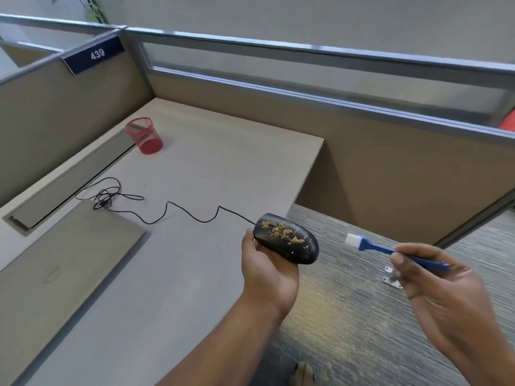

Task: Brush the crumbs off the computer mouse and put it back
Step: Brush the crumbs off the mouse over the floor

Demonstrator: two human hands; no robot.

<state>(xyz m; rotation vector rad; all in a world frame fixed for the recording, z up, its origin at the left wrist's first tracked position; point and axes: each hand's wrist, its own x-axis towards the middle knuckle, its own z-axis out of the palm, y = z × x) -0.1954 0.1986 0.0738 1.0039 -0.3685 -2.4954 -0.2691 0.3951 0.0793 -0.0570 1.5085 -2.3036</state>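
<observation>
- Our left hand (267, 267) cups the black computer mouse (287, 238) from below, grip closed on it, lifted just past the table (223, 168) edge above the carpet.
- Yellow crumbs (284, 232) lie scattered over the mouse's top.
- Our right hand (440, 285) pinches a blue brush (390, 249) by its handle, white bristles pointing at the mouse, not touching it.
- The mouse's cable (167, 210) trails across the table past a closed laptop (61, 263).
- Farther back stands a red mesh cup (143, 135).
</observation>
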